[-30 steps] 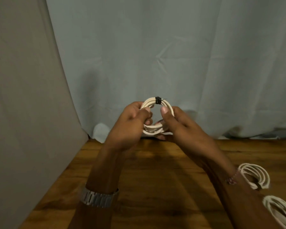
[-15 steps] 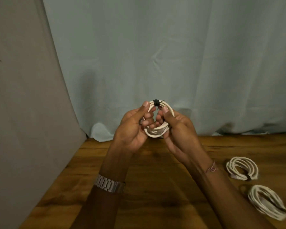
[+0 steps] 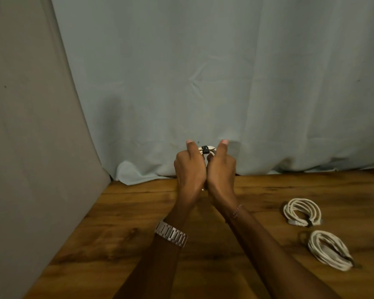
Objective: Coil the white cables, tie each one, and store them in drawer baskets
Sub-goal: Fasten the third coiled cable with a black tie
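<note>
A brown wooden worktop (image 3: pixel 121 240) with dark grain streaks fills the lower part of the view. Along its far edge hangs a pale blue-grey creased cloth curtain (image 3: pixel 203 83), its hem bunched on the wood. A plain beige fabric panel (image 3: pixel 30 147) stands along the worktop's left edge, meeting the curtain at the far left corner.

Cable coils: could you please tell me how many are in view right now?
3. One coil is held between both hands above the table's far edge, mostly hidden by them; two lie on the table at the right, one farther, one nearer. Others may be out of frame.
</note>
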